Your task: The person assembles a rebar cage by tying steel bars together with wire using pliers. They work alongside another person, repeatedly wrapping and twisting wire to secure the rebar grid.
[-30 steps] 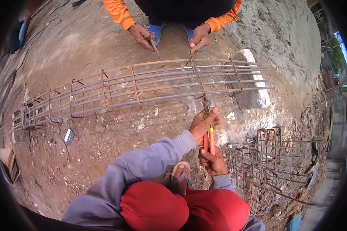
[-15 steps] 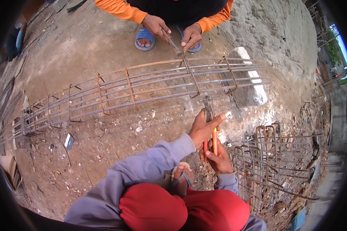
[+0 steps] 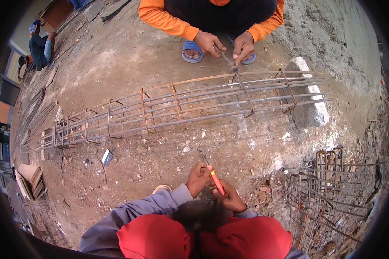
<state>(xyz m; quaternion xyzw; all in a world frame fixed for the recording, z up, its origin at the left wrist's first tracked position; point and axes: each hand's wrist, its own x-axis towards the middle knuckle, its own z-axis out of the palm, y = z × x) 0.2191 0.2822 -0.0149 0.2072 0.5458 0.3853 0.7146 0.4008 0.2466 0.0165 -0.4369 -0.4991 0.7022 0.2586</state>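
Left hand (image 3: 197, 178) and right hand (image 3: 230, 197) curl snugly around red-handled steel pliers (image 3: 217, 183); the rusty rebar cage (image 3: 176, 103) would need reaching forward.

1 pair of pliers (image 3: 215, 179) at 5–6 o'clock, 2 hands there: left hand (image 3: 196, 180), right hand (image 3: 230, 198). 1 co-worker (image 3: 222, 19) at 12: 2 blue slippers (image 3: 189, 45), 1 metal tool (image 3: 225, 57). 1 rebar cage (image 3: 209, 116) mid-view: 6 spaced stirrups (image 3: 176, 104), plus a bunch at 9, too tight to count, probably several. 1 concrete block (image 3: 317, 100) at 2. 2 red knees (image 3: 153, 237) at 6.
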